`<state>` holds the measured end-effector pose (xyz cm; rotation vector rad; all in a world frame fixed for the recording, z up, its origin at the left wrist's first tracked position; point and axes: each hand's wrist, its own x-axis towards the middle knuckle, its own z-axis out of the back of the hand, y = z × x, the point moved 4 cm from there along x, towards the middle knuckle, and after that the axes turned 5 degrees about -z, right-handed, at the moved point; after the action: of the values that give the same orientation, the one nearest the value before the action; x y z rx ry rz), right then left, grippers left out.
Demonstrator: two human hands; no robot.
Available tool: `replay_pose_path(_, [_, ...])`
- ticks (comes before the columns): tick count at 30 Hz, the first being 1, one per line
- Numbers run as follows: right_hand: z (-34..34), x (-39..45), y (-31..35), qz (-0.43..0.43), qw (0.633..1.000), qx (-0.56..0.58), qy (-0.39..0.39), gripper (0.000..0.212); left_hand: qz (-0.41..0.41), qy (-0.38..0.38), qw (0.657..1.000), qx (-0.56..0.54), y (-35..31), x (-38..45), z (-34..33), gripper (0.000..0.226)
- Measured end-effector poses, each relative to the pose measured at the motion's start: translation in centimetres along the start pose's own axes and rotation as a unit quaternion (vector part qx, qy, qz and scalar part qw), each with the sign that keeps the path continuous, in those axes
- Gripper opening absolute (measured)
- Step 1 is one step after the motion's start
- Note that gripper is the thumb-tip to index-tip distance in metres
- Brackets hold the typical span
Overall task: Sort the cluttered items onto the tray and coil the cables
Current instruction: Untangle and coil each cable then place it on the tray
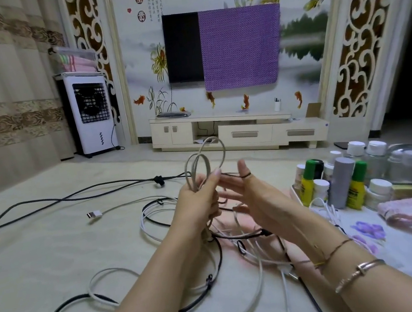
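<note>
Grey cable coiled in my left hand's grip — right hand, open, band on thumb, must bind next.

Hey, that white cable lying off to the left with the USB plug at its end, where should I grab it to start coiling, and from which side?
Pinch the white cable on the cord just behind its USB plug, coming straight down from above. The plug lies flat, alone on bare surface, pointing left, with nothing crossing it. Further right the cord runs into the tangle of black and white loops, where a grip would likely snag.
</note>
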<state>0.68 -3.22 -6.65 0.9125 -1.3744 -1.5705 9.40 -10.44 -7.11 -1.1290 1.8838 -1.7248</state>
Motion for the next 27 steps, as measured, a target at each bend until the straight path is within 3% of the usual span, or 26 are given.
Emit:
replay_pose_path(3, [-1.1, 0.0, -0.7, 0.015, 0.996, -0.075, 0.035, 0.078, 0.038, -0.043, 0.998, -0.023, 0.7, 0.0, 0.4, 0.028])
replay_pose_path(5, [-0.8, -0.1, -0.8, 0.020, 0.996, -0.090, 0.012, 0.070, 0.044, -0.055, 0.997, -0.014, 0.9, 0.0, 0.7, 0.022])
replay_pose_path(8, [0.3, -0.6, -0.3, 0.028, 0.991, -0.025, -0.126, 0.048, 0.005, -0.081, 0.995, 0.058, 0.5, 0.2, 1.1, 0.020])
replay_pose_path(10, [1.7, -0.7, -0.8, 0.040, 0.967, 0.011, -0.252, 0.035, -0.029, -0.069, 0.993, 0.090, 0.1, 0.1, 0.6, 0.021])
replay_pose_path(12, [2.9, -0.8, -1.1, 0.079, 0.943, -0.001, -0.324, 0.015, -0.044, -0.061, 0.991, 0.111, -0.2, 0.1, 0.1, 0.019])
replay_pose_path(13, [3.1, -0.8, -0.9, 0.098, 0.942, -0.010, -0.320, 0.005, -0.044, -0.068, 0.990, 0.115, -0.3, 0.1, 0.3, 0.020])
replay_pose_path(18, [1.5, -1.4, 0.8, 0.226, 0.935, -0.134, -0.239, 0.041, -0.008, -0.121, 0.992, 0.037, -0.5, 0.4, 2.1, 0.024])
replay_pose_path(20, [1.1, -1.3, 0.8, 0.226, 0.933, -0.178, -0.216, 0.045, 0.014, -0.134, 0.991, -0.014, -0.3, 0.3, 2.6, 0.022])
replay_pose_path(22, [0.7, -1.3, 1.2, 0.194, 0.963, -0.105, -0.155, 0.038, 0.031, -0.141, 0.988, -0.049, -0.1, 0.3, 2.9, 0.020])
replay_pose_path(25, [-0.6, -1.9, 2.7, 0.139, 0.980, 0.145, -0.012, 0.027, 0.035, -0.142, 0.987, -0.061, 0.0, 0.4, 2.9, 0.019])
replay_pose_path(27, [-0.2, -1.6, 2.4, 0.123, 0.972, 0.197, -0.029, 0.035, 0.022, -0.131, 0.989, -0.069, -0.3, 0.1, 2.2, 0.021])
